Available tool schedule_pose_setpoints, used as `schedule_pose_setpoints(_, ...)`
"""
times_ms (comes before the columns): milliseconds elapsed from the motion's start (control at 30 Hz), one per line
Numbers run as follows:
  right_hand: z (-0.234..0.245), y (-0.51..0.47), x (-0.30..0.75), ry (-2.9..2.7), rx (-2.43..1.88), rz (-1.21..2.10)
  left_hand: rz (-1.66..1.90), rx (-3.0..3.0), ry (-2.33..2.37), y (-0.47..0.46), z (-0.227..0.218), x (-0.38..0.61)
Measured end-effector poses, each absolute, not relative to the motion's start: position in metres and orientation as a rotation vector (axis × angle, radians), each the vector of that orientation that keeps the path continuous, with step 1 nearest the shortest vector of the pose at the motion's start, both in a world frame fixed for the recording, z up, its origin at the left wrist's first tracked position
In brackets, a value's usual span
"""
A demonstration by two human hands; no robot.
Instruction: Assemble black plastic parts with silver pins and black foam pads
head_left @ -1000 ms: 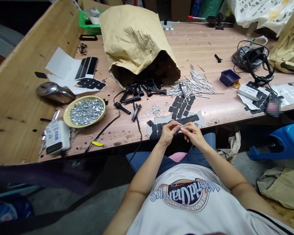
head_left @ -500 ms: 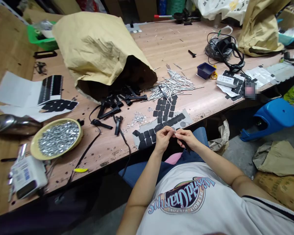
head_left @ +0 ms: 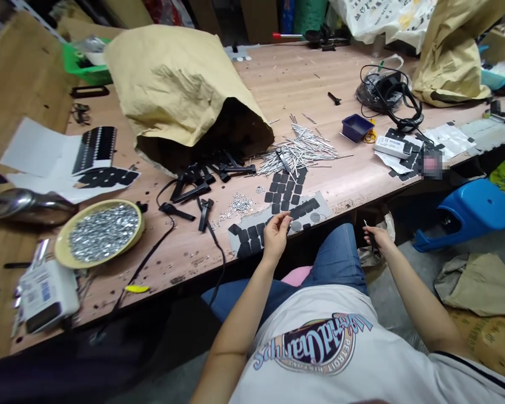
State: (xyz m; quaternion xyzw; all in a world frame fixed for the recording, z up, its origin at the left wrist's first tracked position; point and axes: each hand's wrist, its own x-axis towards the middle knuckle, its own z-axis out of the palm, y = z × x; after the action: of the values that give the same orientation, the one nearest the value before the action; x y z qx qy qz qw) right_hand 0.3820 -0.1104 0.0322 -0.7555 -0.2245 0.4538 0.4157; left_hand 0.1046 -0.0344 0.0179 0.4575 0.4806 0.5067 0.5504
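One black piece (head_left: 373, 242) (slim), in right hand (head_left: 382, 238)

Flat and pale grey: a thin sheet (head_left: 322, 210), with black pads (head_left: 305, 207) in close rows across it. Separate and rounded at the corners on the sheet's left part, in two rows; crowded into a slanting band on its right part. Over the middle of the sheet, the left hand (head_left: 278, 233), thumb and forefinger close together; contact with the pads impossible to tell. Well right of the sheet, gripped in the right hand (head_left: 379, 238): a slim dark piece (head_left: 374, 243), partly hidden, and a small pale tip (head_left: 365, 223) on the side toward the sheet.
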Motion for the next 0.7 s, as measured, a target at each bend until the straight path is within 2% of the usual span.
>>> schedule_pose_setpoints(133, 0.045, -0.096, 0.392, -0.937, -2.302, 0.705, 1.257, 1.091, 1.259, -0.022, 0.021, 0.094)
schedule_pose_setpoints(233, 0.065, -0.058, 0.367, -1.337, -2.285, 0.443, 1.331, 1.095, 1.357, -0.012, 0.021, 0.085)
schedule_pose_setpoints(400, 0.080, 0.062, 0.303, -2.088, -1.810, 0.320, 1.397, 1.123, 1.387, -0.002, 0.024, 0.074)
schedule_pose_setpoints(533, 0.069, 0.142, 0.279, -2.963, -1.149, 0.105, 1.473, 1.178, 1.421, 0.000, 0.025, 0.059)
schedule_pose_setpoints(700, 0.065, 0.169, 0.284, -3.213, -0.835, 0.072, 1.431, 1.322, 1.580, 0.019, 0.018, 0.038)
